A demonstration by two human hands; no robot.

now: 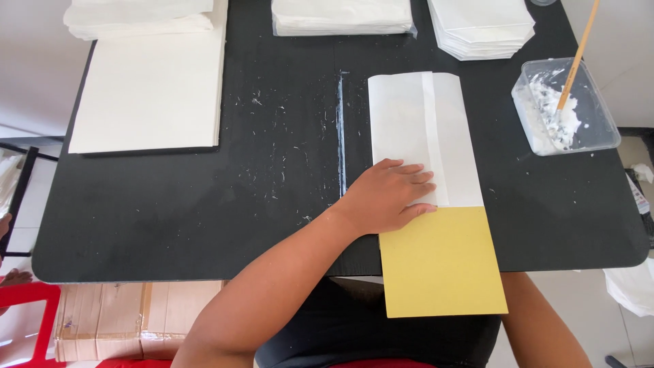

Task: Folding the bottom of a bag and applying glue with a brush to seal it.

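- Where the left hand (pixel 390 196) lies, palm down with fingers stretched flat and close together, it presses on the lower left part of a folded white paper sheet (pixel 422 140); its grip is spread open, clamped on nothing.
- The right hand is out of sight; only the right forearm (pixel 545 320) shows at the lower right edge, below the counter, so its grip cannot be told.
- The white sheet lies lengthwise on the black counter (pixel 204 218), right of centre, with a narrow overlapping strip running down its middle.
- A yellow card (pixel 441 262) sticks out from under the sheet's near end and overhangs the counter's front edge, above the person's lap.
- Just left of the sheet, a thin pale streak (pixel 341 136) runs along the counter, amid scattered white flecks.
- At the right side, well apart from the hand, a clear plastic tub (pixel 593 129) holds white paste and a wooden-handled brush (pixel 578 58).
- Along the far edge sit stacks of white paper: one at far right (pixel 480 27), one in the centre (pixel 340 17).
- A large white stack (pixel 150 92) fills the far left corner.
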